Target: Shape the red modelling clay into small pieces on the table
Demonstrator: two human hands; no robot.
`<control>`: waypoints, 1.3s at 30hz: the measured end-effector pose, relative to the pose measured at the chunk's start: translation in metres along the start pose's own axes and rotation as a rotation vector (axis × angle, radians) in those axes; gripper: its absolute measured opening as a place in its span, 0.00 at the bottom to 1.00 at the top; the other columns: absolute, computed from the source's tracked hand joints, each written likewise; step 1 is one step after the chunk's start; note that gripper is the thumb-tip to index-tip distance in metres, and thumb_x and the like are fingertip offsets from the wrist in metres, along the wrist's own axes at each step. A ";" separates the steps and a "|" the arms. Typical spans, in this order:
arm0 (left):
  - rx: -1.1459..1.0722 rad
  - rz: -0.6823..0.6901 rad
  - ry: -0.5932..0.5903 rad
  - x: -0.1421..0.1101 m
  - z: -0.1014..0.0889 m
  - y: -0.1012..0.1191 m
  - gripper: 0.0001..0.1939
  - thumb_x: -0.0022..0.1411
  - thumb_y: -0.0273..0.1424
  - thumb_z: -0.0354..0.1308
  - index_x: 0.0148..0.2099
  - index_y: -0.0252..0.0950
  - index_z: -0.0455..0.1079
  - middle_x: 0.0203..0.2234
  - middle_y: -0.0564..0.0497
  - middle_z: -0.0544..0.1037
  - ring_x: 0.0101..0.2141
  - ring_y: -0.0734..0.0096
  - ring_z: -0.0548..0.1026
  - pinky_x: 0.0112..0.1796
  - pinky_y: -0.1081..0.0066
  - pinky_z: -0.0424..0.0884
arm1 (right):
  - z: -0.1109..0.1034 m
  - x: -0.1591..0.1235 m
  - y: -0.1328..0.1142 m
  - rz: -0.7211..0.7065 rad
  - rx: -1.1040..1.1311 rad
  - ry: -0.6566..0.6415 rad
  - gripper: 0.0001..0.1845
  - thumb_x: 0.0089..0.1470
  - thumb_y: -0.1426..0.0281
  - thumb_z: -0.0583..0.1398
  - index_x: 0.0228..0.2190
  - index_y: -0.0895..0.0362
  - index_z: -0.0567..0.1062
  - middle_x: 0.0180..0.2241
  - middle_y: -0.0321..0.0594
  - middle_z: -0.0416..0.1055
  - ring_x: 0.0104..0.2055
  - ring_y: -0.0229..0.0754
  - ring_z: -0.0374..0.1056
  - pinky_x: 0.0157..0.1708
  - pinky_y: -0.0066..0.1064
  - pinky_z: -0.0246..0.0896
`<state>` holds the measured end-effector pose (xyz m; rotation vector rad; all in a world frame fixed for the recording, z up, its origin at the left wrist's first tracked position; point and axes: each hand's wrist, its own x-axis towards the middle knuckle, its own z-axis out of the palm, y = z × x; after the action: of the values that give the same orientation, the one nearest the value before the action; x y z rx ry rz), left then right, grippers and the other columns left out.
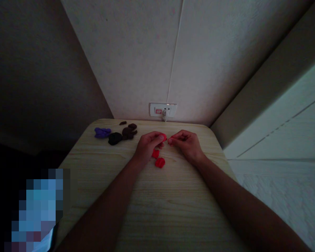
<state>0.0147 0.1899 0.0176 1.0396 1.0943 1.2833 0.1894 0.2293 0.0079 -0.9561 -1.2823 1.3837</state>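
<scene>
Above the wood-grain table, my left hand (149, 144) is closed on a red lump of modelling clay (163, 137), gripped between thumb and fingers. Just to its right, my right hand (186, 144) pinches a small bit of red clay (172, 138) between thumb and forefinger. A narrow gap separates the two sets of fingertips. Below the left hand, a red clay piece (155, 153) lies partly covered by that hand. Nearer to me rests another red clay lump (160, 162) with a bumpy surface.
Purple clay (102, 132), black clay (115, 138) and several brown clay pieces (128, 132) lie at the table's (152, 210) back left. A wall socket (163, 110) with a plug sits behind the table. A blurred-out screen (42, 206) is at lower left.
</scene>
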 end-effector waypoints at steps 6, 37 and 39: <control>-0.023 0.007 -0.022 0.001 -0.001 -0.002 0.13 0.55 0.40 0.67 0.36 0.35 0.78 0.23 0.51 0.76 0.26 0.73 0.70 0.25 0.74 0.62 | -0.001 0.002 0.002 0.009 0.045 -0.092 0.18 0.41 0.60 0.75 0.32 0.54 0.79 0.29 0.37 0.82 0.32 0.40 0.78 0.40 0.33 0.74; -0.006 0.022 0.007 0.003 -0.001 -0.004 0.14 0.52 0.41 0.68 0.36 0.35 0.79 0.24 0.50 0.77 0.26 0.72 0.71 0.27 0.73 0.64 | -0.001 0.006 0.005 -0.006 0.064 -0.061 0.23 0.44 0.51 0.72 0.31 0.56 0.80 0.29 0.40 0.80 0.27 0.39 0.75 0.33 0.32 0.71; -0.004 0.030 0.010 0.002 0.000 -0.003 0.14 0.52 0.40 0.68 0.35 0.35 0.78 0.23 0.50 0.76 0.25 0.72 0.71 0.27 0.72 0.65 | -0.001 0.005 0.005 0.026 0.077 -0.068 0.25 0.44 0.47 0.70 0.31 0.57 0.79 0.28 0.41 0.81 0.26 0.40 0.75 0.33 0.34 0.72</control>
<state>0.0154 0.1917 0.0147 1.0512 1.0870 1.3153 0.1880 0.2349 0.0033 -0.8823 -1.2608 1.4857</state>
